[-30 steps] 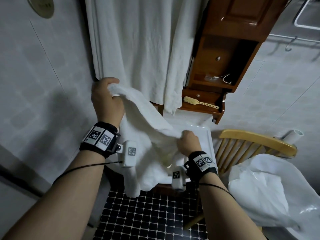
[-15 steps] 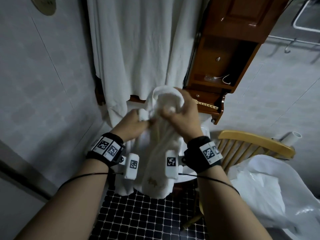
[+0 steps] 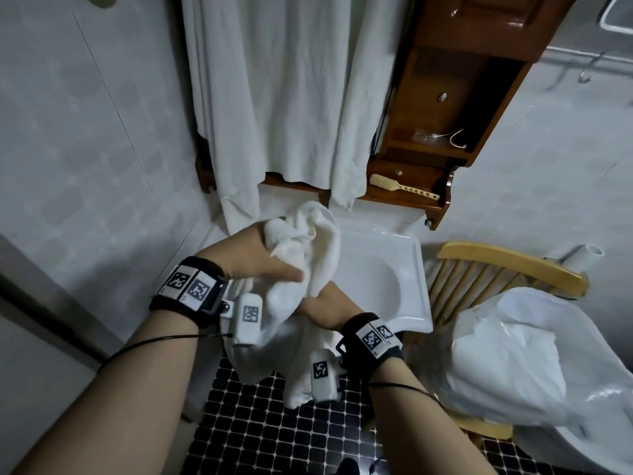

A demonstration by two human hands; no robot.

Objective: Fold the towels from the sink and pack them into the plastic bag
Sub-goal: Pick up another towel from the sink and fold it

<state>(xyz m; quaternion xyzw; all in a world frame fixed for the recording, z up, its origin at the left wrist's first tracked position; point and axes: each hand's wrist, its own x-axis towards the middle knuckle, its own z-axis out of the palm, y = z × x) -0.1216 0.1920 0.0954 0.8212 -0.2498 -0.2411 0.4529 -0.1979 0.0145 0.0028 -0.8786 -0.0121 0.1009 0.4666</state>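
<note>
1 towel (image 3: pixel 308 262), 1 sink (image 3: pixel 387 269), 1 plastic bag (image 3: pixel 507 354), 2 hands. Towel bunched up over sink's near-left edge, tail hanging twd floor. Left hand (image 3: pixel 253 258) on top, fingers curled round the bunch, thumb pressed on. Right hand (image 3: pixel 329 303) below, fingers clamped in cloth, tips hidden. Bag far right by 1 wooden chair (image 3: pixel 507 265), well apart.

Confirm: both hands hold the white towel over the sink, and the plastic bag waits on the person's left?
Wrong side. The head view shows the plastic bag on the person's right. The left hand and right hand do hold the white towel over the sink.
</note>
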